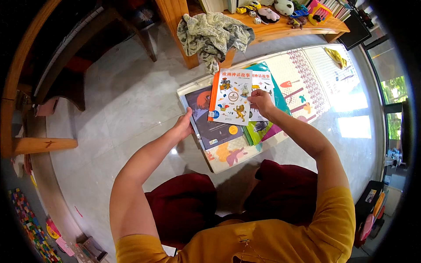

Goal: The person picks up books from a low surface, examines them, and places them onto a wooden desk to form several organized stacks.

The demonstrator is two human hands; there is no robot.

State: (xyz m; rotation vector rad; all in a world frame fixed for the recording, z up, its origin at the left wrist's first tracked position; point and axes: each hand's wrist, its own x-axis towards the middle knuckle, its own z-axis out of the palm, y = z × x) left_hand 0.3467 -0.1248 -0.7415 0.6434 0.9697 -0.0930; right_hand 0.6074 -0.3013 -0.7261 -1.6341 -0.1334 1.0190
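Observation:
My left hand [185,125] grips the left edge of a dark purple book [215,130], its thumb along the edge. Lying partly over that book is a white illustrated book [234,107] with an orange spine and cartoon figures. My right hand [262,102] pinches this white book's right edge. Underneath the hand, a second similar white book [262,81] shows in part. Below it, a teal book [279,96] and a green book [258,130] stick out, both mostly covered. All of these rest on a cream folded play mat [304,80] with printed pictures.
A yellow cloth [335,57] lies on the mat's far end. Beyond the mat stands a wooden shelf [273,31] with small toys, and a grey patterned cloth [213,34] hangs over its corner. Grey tile floor [131,98] surrounds the mat. Wooden furniture [44,144] stands at left.

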